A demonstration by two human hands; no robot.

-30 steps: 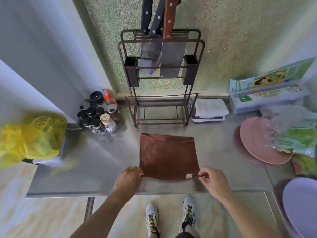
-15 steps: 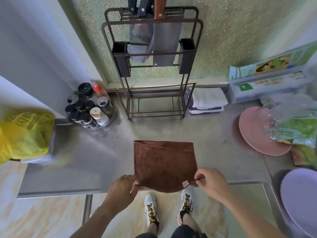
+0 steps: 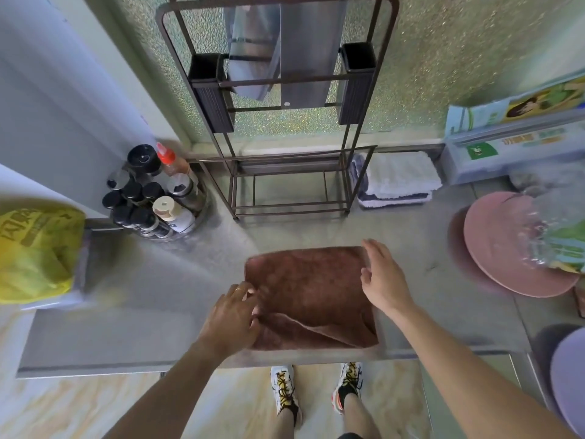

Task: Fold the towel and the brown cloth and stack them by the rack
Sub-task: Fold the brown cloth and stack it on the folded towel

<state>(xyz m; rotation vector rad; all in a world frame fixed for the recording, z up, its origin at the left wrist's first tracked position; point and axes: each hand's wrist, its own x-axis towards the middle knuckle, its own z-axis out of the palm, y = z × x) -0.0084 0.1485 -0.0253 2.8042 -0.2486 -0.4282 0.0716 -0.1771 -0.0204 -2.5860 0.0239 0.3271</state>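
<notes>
Nearest, the left hand (image 3: 232,315) presses on the near-left edge of the brown cloth (image 3: 308,291), fingers bent against a loose fold there. Just right of it, the right hand (image 3: 381,280) lies flat with fingers spread on the cloth's right side. Both rest on the steel counter (image 3: 126,324). Beyond the hands stands the wire rack (image 3: 285,185), and beyond the right hand, touching the rack's right side, sits the folded white towel (image 3: 399,179).
</notes>
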